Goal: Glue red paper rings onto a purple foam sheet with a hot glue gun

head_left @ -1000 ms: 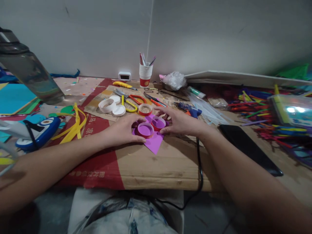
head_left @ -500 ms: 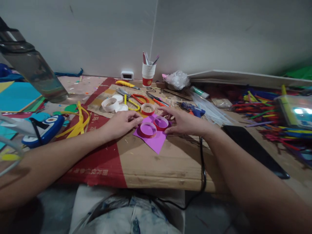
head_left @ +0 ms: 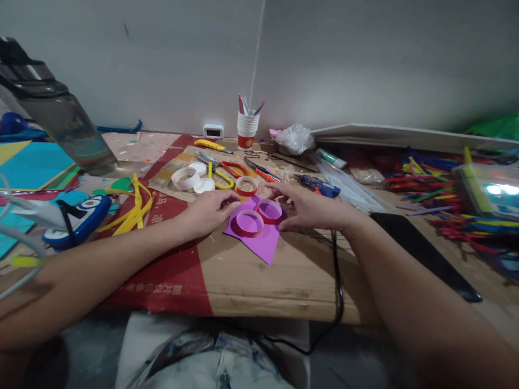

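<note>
A purple sheet [head_left: 263, 251] lies on the cardboard with one corner toward me. On it stand two short rings, red outside and pale inside: a left ring [head_left: 250, 232] and a right ring [head_left: 270, 220]. My left hand [head_left: 208, 213] rests at the sheet's left edge, thumb and fingers parted, holding nothing visible. Beside the right ring is my right hand [head_left: 310, 205], fingers spread behind it and thumb close to its side. Whether the thumb touches the ring I cannot tell. Just beyond the sheet sits a third red ring [head_left: 247, 190].
Behind are scissors [head_left: 227, 167], a yellow cutter [head_left: 213, 145], a white ring [head_left: 185, 179] and a paper cup stack [head_left: 247, 129] with pens. A glue gun [head_left: 318, 185] and a black phone [head_left: 421, 254] lie right. A bottle [head_left: 77, 129] and yellow strips [head_left: 135, 208] are left.
The view has shifted slightly, so everything sits a little lower. The sheet and its two rings appear slightly nearer me. Both hands keep nearly the same pose.
</note>
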Demonstrator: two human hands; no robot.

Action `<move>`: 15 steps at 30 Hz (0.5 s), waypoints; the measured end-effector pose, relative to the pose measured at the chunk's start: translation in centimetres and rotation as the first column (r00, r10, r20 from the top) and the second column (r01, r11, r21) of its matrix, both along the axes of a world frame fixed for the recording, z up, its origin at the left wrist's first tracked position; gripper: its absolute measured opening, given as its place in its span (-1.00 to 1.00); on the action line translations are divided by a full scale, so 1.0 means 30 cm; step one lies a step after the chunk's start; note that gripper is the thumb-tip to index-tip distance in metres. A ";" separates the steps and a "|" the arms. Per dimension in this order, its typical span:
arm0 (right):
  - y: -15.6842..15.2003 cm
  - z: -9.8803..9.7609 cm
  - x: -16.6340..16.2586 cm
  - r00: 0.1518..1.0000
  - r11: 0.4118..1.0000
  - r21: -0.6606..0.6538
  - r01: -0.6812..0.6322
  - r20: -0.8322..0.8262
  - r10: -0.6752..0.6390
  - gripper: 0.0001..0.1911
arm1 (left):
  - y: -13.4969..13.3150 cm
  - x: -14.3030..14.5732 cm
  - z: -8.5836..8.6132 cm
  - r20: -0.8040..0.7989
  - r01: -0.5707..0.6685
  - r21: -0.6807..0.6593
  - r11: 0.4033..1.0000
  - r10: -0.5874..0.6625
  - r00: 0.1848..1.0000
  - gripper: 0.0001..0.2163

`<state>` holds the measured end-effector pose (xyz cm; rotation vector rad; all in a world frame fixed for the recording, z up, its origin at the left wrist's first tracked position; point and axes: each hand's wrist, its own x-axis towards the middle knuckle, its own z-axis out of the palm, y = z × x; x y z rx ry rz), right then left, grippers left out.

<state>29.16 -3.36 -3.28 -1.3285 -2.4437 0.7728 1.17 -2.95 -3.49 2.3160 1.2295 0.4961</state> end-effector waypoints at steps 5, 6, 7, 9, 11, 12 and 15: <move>-0.012 0.022 -0.011 1.000 0.999 -0.041 -0.023 -0.007 0.023 0.07 | -0.010 -0.005 0.007 -0.017 -0.002 -0.021 1.000 0.001 1.000 -0.63; -0.014 0.027 -0.011 1.000 0.998 -0.051 -0.027 -0.004 0.027 0.06 | -0.013 -0.004 0.008 -0.011 0.003 -0.025 1.000 -0.004 1.000 -0.63; -0.016 0.031 -0.010 0.999 0.998 -0.056 -0.032 0.001 0.032 0.06 | -0.016 -0.004 0.009 -0.001 0.010 -0.028 1.000 -0.010 1.000 -0.64; -0.017 0.038 -0.005 0.999 0.997 -0.060 -0.038 0.017 0.039 0.04 | -0.024 -0.002 0.009 0.024 0.023 -0.032 0.999 -0.022 0.999 -0.66; -0.017 0.041 0.003 0.999 0.997 -0.062 -0.042 0.018 0.043 0.04 | -0.031 -0.001 0.007 0.048 0.027 -0.030 0.999 -0.025 0.999 -0.68; -0.017 0.042 0.006 0.999 0.997 -0.065 -0.044 0.010 0.044 0.05 | -0.033 -0.001 0.005 0.066 0.026 -0.027 0.999 -0.024 0.998 -0.68; -0.018 0.045 0.007 0.998 0.995 -0.083 -0.047 -0.036 0.044 0.02 | -0.035 -0.003 -0.002 0.146 0.028 -0.037 0.999 -0.022 0.989 -0.69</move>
